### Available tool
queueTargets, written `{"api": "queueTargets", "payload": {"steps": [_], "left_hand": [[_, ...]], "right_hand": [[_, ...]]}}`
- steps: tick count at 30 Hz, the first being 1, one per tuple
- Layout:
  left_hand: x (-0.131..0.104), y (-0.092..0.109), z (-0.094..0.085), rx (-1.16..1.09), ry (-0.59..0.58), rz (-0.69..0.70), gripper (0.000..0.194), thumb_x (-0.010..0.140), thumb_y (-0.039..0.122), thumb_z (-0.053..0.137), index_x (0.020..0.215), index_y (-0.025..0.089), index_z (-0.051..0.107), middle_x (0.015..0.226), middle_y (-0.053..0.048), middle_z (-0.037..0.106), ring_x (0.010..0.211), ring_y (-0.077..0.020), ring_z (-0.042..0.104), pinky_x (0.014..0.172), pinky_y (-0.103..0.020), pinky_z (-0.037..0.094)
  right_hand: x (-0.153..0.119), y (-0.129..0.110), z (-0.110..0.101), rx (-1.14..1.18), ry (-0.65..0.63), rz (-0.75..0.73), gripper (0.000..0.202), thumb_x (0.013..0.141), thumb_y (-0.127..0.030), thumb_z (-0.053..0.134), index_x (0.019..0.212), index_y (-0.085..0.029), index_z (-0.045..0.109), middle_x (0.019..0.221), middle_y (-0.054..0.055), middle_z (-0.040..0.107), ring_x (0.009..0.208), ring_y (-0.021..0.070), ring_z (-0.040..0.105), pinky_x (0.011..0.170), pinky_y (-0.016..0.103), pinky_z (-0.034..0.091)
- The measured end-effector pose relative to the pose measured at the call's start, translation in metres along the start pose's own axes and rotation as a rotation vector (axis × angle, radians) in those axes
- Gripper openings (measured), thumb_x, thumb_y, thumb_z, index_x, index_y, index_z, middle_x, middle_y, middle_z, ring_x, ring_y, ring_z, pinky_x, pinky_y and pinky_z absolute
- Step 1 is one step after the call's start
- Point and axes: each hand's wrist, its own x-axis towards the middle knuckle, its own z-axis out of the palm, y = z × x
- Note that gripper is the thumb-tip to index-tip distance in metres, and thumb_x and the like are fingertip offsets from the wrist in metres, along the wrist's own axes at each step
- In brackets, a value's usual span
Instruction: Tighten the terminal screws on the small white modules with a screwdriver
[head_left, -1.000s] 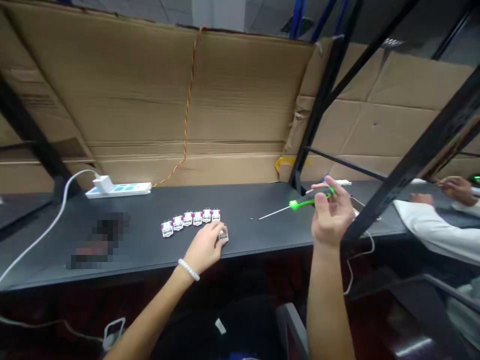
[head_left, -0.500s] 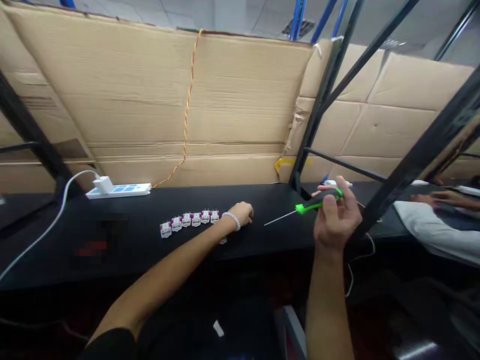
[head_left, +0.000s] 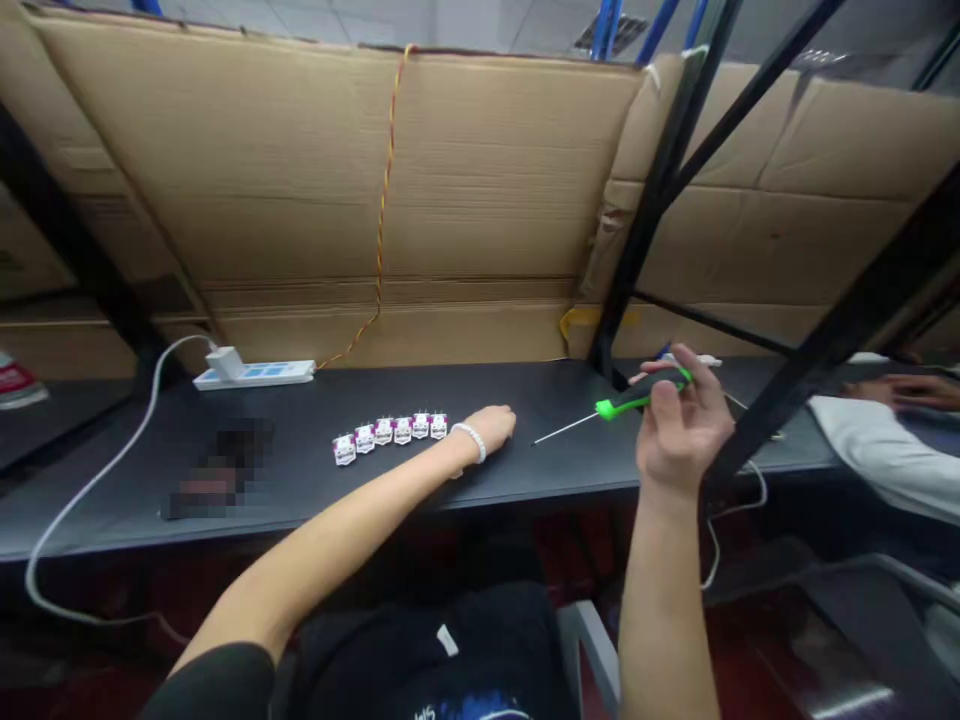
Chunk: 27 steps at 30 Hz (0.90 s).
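My left hand (head_left: 491, 428), with a white beaded bracelet (head_left: 471, 440) at the wrist, rests low on the dark table with its fingers curled downward. Whatever lies under those fingers is hidden. Just left of it, several small white and purple blocks with thin pins on top (head_left: 384, 430) stand in a slightly curved row. My right hand (head_left: 682, 430) is raised over the table's front edge, gripping a screwdriver (head_left: 624, 403) by its black and green handle. The thin metal shaft points left and down, its tip apart from my left hand.
A white power strip (head_left: 259, 375) with a plugged-in charger (head_left: 225, 362) lies at the back left; its white cable (head_left: 142, 450) loops over the table edge. Black frame posts (head_left: 637, 240) rise at the right. Farther right is another person's sleeve (head_left: 874, 440). Cardboard (head_left: 487, 180) lines the back.
The view has shifted slightly and brightened. Both hands keep nearly the same places, and the screwdriver is held as before. A white piece seen below my left wrist is now mostly covered.
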Motion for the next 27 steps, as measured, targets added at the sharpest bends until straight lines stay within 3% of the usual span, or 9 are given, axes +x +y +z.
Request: {"api": "queueTargets", "payload": {"steps": [5, 10, 20, 23, 27], "left_hand": [[-0.002, -0.015, -0.004, -0.032, -0.013, 0.041, 0.015, 0.092, 0.011, 0.068, 0.096, 0.018, 0.082, 0.106, -0.009, 0.079, 0.102, -0.0223, 0.075, 0.094, -0.028, 0.057], [-0.006, -0.028, -0.006, -0.057, 0.017, -0.006, 0.017, 0.09, 0.018, 0.074, 0.104, 0.02, 0.083, 0.106, -0.009, 0.081, 0.102, -0.0237, 0.076, 0.092, -0.029, 0.058], [0.0, -0.023, -0.002, -0.067, 0.031, 0.049, 0.009, 0.09, 0.017, 0.073, 0.089, 0.018, 0.082, 0.098, -0.007, 0.079, 0.096, -0.022, 0.074, 0.088, -0.026, 0.055], [-0.002, -0.024, -0.008, -0.059, 0.03, 0.089, 0.01, 0.089, 0.013, 0.072, 0.084, 0.018, 0.079, 0.098, -0.007, 0.078, 0.091, -0.0204, 0.073, 0.086, -0.026, 0.055], [-0.022, -0.029, -0.023, -0.063, 0.091, 0.097, 0.013, 0.094, 0.011, 0.063, 0.091, 0.016, 0.075, 0.1, -0.007, 0.076, 0.095, -0.0208, 0.072, 0.09, -0.029, 0.055]], "right_hand": [[0.0, 0.0, -0.001, -0.021, -0.022, -0.004, 0.041, 0.087, -0.038, 0.082, 0.124, -0.023, 0.075, 0.097, 0.003, 0.076, 0.08, 0.0171, 0.071, 0.081, 0.035, 0.061], [0.001, 0.001, -0.003, -0.023, -0.019, -0.009, 0.041, 0.087, -0.039, 0.082, 0.124, -0.023, 0.075, 0.097, 0.004, 0.076, 0.078, 0.0175, 0.071, 0.082, 0.036, 0.061], [0.001, -0.002, -0.003, -0.029, -0.026, -0.004, 0.04, 0.087, -0.039, 0.082, 0.123, -0.023, 0.075, 0.097, 0.004, 0.076, 0.079, 0.0182, 0.071, 0.081, 0.037, 0.061], [0.002, -0.001, -0.005, -0.009, -0.027, -0.004, 0.039, 0.088, -0.039, 0.081, 0.123, -0.024, 0.075, 0.097, 0.004, 0.076, 0.079, 0.0178, 0.071, 0.08, 0.036, 0.061], [0.003, 0.0, -0.006, 0.004, -0.045, -0.01, 0.037, 0.089, -0.037, 0.081, 0.124, -0.025, 0.076, 0.097, 0.003, 0.076, 0.079, 0.0169, 0.07, 0.08, 0.034, 0.06]]}}
